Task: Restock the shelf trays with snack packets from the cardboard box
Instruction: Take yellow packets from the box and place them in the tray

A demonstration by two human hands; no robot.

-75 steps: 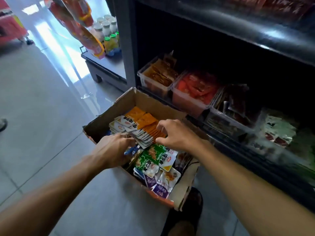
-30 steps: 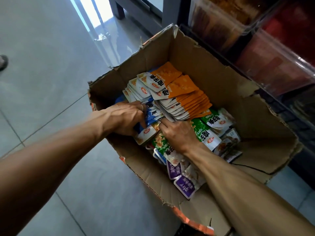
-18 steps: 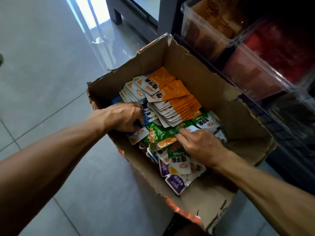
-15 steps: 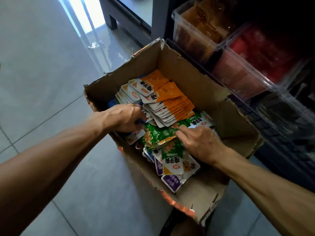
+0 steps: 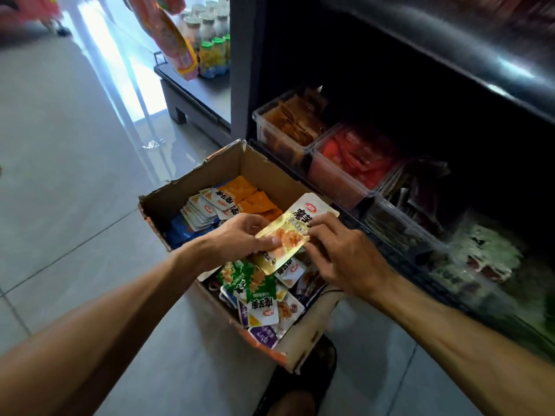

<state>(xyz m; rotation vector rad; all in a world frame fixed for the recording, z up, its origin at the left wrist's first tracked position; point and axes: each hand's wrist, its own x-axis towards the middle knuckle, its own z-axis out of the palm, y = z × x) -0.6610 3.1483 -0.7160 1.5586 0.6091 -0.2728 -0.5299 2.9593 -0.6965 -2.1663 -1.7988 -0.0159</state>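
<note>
Both hands (image 5: 288, 244) apparently pinching yellow packets (image 5: 289, 234) above box (image 5: 192, 184).

Left hand (image 5: 240, 238), right hand (image 5: 339, 256): fingers pinching.

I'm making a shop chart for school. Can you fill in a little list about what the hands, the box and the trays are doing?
left hand: grips the yellow packet from its left side
right hand: pinches the same packet's right edge
cardboard box: on the floor, open, holding orange, green and purple packets
shelf trays: clear, side by side, with brown and red packets
packet position: held above the box
</note>
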